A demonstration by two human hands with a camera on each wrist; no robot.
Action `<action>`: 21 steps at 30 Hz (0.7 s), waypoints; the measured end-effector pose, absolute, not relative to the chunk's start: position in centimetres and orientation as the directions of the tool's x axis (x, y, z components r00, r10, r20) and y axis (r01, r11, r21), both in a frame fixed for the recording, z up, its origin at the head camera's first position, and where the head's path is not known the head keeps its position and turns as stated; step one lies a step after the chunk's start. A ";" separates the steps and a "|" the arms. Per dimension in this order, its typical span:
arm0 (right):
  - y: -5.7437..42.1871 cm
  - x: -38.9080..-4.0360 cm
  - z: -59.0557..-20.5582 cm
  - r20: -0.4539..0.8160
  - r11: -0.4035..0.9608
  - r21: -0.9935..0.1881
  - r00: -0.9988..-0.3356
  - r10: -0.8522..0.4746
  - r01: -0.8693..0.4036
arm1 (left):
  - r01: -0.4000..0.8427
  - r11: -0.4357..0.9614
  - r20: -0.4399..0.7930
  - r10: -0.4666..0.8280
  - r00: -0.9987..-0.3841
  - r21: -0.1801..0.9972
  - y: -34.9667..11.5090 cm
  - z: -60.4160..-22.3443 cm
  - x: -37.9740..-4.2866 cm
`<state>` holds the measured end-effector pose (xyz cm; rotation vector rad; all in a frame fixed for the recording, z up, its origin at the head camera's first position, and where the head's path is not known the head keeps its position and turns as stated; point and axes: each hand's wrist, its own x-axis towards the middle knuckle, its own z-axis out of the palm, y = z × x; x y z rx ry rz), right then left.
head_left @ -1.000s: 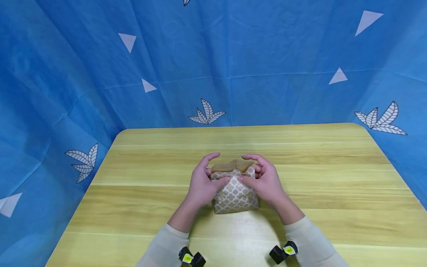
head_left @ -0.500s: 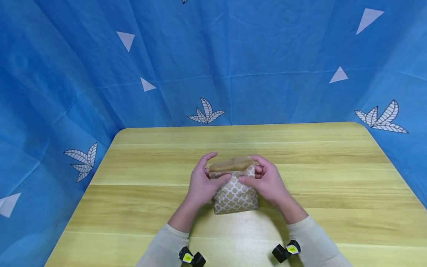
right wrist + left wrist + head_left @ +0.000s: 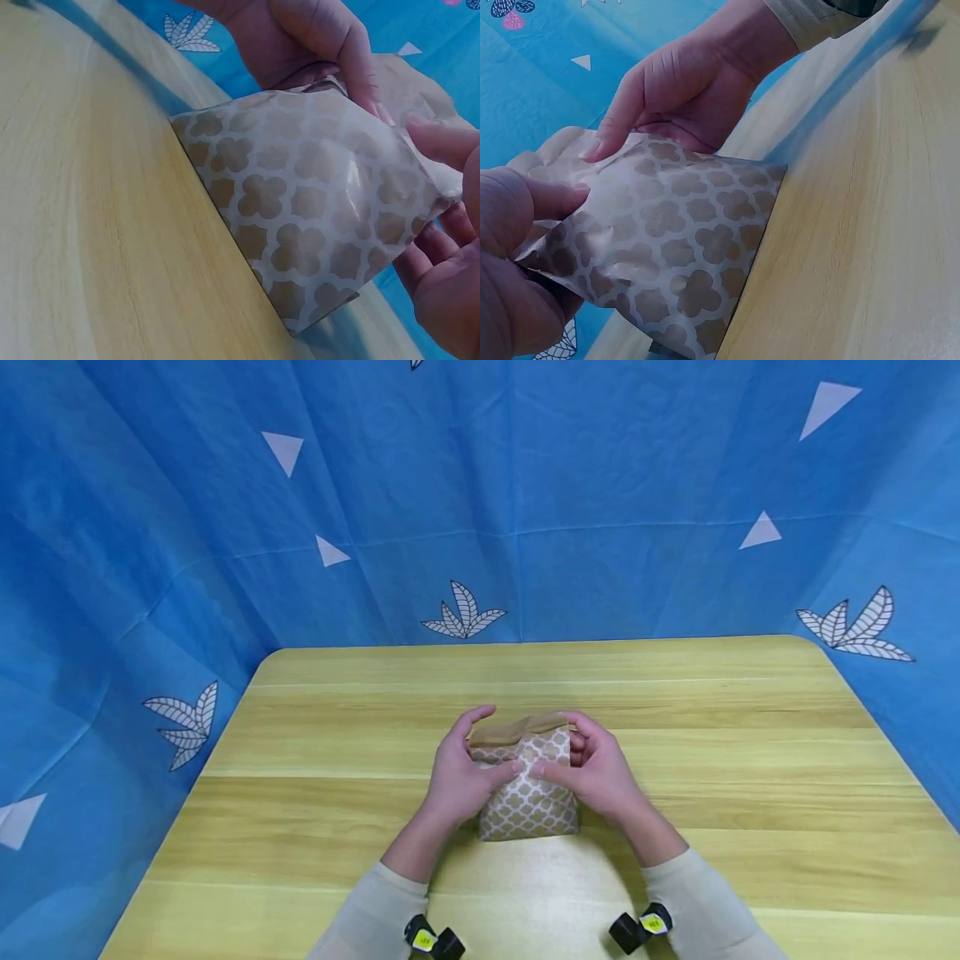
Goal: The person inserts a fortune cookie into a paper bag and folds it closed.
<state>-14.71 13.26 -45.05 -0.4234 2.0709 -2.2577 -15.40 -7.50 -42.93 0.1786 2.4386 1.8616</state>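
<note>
A brown paper bag point(image 3: 528, 806) with a white lattice print stands on the table in the head view, its plain brown top edge point(image 3: 517, 729) creased and leaning back. My left hand point(image 3: 461, 777) grips its left side, thumb across the front and fingers behind. On the other side my right hand point(image 3: 596, 772) holds it the same way, the two thumb tips close together near the middle. Both wrist views show the printed bag point(image 3: 697, 225) point(image 3: 292, 195) with its base edge on the wood. What the bag contains is hidden.
The wooden table point(image 3: 300, 735) has rounded far corners. A blue curtain point(image 3: 615, 527) with leaf and triangle prints hangs behind it and along the sides. Black devices with yellow labels point(image 3: 424, 939) sit on both sleeves.
The bag's top edge has been opened wider and then drawn flatter, with its right front part raised. Both hands keep their hold and have shifted only slightly.
</note>
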 end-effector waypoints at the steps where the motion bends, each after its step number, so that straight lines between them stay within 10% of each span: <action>1: 13.2 -14.7 -45.1 0.168 -0.103 -0.984 -0.960 -0.225 -0.148 | 0.050 0.257 0.016 0.132 -0.991 0.965 -7.5 -43.0 -15.4; 21: 13.0 -14.9 -44.4 0.164 -0.003 -0.986 -0.981 -0.107 -0.164 | 0.107 0.182 0.069 0.207 -0.976 0.977 -8.2 -41.5 -15.3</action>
